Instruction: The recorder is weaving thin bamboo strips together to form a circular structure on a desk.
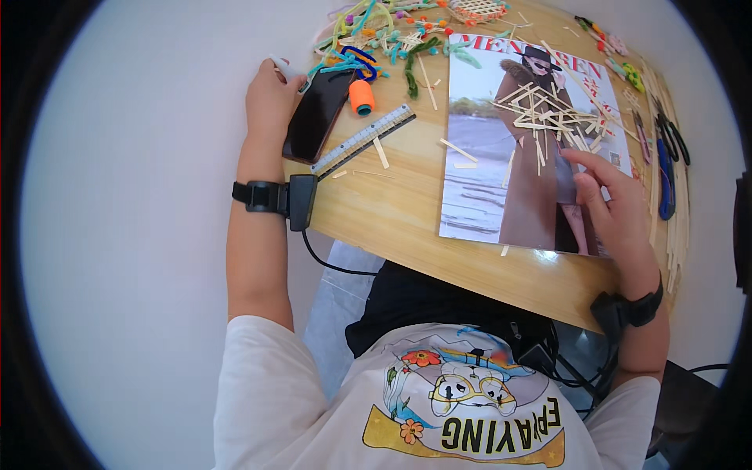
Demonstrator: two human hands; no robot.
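At the left edge of the table, my left hand (270, 98) is closed round a small white tube-like object (280, 64), mostly hidden by the fingers. Right beside that hand lies a dark smartphone (319, 116). My right hand (611, 200) hovers at the lower right of a magazine (478, 192), index finger and thumb apart, with nothing visible between them. Its fingertip is close to a loose pile of thin pale wooden strips (548, 117) lying crisscross on the magazine cover.
A clear ruler (364, 141) lies slanted beside the phone, near an orange thread spool (362, 98). Colourful fuzzy craft stems (376, 35) crowd the far side with a woven piece (479, 9). Blue-handled scissors (667, 180) and long strips (678, 235) line the right edge.
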